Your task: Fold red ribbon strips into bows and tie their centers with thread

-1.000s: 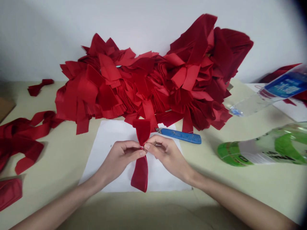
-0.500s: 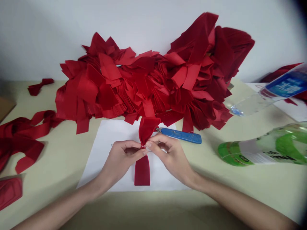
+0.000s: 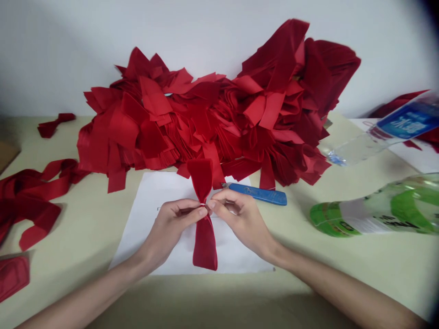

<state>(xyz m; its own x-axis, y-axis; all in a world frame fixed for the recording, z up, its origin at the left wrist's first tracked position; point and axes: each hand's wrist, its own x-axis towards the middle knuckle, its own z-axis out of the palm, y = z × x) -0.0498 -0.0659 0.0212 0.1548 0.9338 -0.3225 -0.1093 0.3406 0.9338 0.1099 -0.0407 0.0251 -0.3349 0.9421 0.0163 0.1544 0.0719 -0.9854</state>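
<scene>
A red velvet ribbon bow (image 3: 205, 240) stands lengthwise between my hands, its middle gathered under a thin white tie (image 3: 202, 204). My left hand (image 3: 174, 221) pinches that gathered middle between thumb and fingers. From the other side, my right hand (image 3: 236, 212) has its thumb and index finger pressed together at the tie, apparently on its end; the fingertips hide most of it. Under the bow lies a white paper sheet (image 3: 147, 244) with some print. Beyond my right fingers rests a blue-handled cutter (image 3: 259, 193), its metal tip partly seen.
A large heap of red ribbon pieces (image 3: 192, 119) spreads along the wall. More red ribbon (image 3: 37, 196) lies loose at the left, with a small bow (image 3: 55, 124) behind it. Two plastic bottles, one green (image 3: 363, 217) and one blue-labelled (image 3: 401, 123), lie on the right.
The bow has turned between my fingers: its upper loop swung left and flattened out, its lower end shifted slightly right. Both hands stay at its middle.
</scene>
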